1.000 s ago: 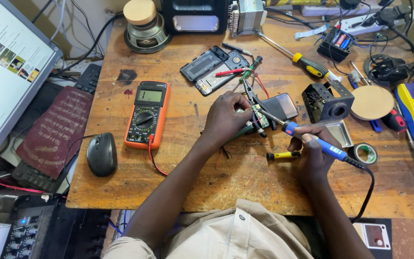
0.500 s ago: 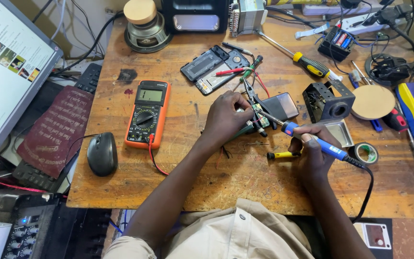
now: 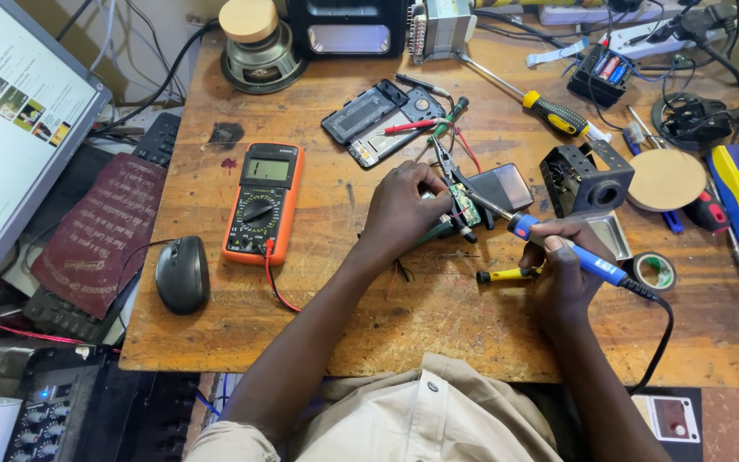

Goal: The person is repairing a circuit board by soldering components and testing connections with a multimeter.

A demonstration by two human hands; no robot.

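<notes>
Surface: worn wooden workbench [image 3: 369, 316], scratched and stained, crowded with electronics tools; tilted computer monitor [image 3: 10, 128] at the left edge, tangled black cables along the back.

Item in hand: small green circuit board [image 3: 464, 208], narrow and rectangular, with thin wires trailing from it. It sits near the middle of the bench, just left of a dark glossy rectangular phone-like device [image 3: 506, 186]. Component detail on the board is too small to make out.

Left hand [image 3: 404, 210]: curled over the board, fingers pinching it and the wires beside it, knuckles upward.

Right hand [image 3: 558, 274]: closed around a blue-handled soldering iron [image 3: 562, 251], held like a pen. Its metal tip angles up and left to the board; whether tip and board touch cannot be told. A black cord runs from the handle's rear, looping down toward the bench's near edge.

Nearby:
- small yellow-handled screwdriver [image 3: 506, 275], lying flat just beside the right hand.
- orange-cased digital multimeter [image 3: 260, 203], flat, left of the left hand, red lead curling from its base.
- black computer mouse [image 3: 182, 274], near the left front edge.
- opened black phone shell [image 3: 380, 121], behind the board, a red-handled tool across it.
- long yellow-and-black screwdriver [image 3: 540, 107], lying diagonally at the back.
- black metal box with a round opening [image 3: 585, 178], right of the device.
- round wooden disc [image 3: 665, 179], further right.
- roll of dark tape [image 3: 652, 270], right of the soldering iron.
</notes>
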